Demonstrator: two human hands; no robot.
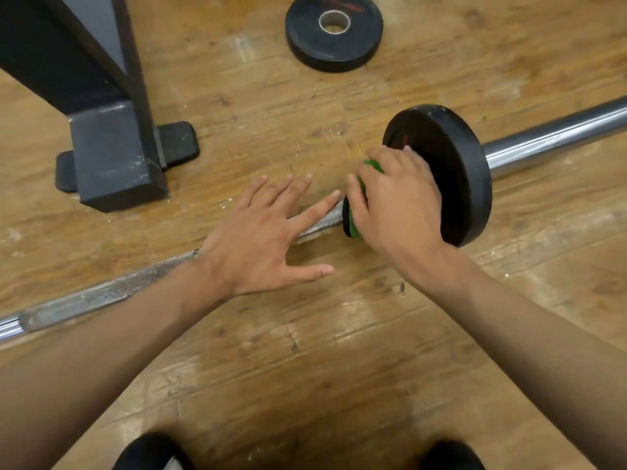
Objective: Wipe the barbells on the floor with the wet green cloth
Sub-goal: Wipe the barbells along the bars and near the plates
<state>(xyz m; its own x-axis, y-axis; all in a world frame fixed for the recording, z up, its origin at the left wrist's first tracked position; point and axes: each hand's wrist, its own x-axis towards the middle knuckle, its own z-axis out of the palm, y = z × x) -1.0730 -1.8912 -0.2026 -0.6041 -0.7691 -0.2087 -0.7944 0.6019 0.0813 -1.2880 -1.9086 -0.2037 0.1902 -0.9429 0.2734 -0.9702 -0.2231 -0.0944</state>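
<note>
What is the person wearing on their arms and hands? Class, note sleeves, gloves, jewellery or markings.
Nothing is worn on them. The left hand and right hand are bare, with no gloves, rings or watch. The left forearm and right forearm are bare too: no sleeve, band or marking shows.

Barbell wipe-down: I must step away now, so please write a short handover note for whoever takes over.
Left hand: open, fingers spread over the knurled shaft of the barbell.
Right hand: grips the green cloth against the inner side of the mounted plate.
The barbell lies on the floor; a loose plate lies flat beyond it.
Done: cannot tell how much is already wiped.
Left, probably: the plate's other faces, the shaft and the smooth end.
</note>
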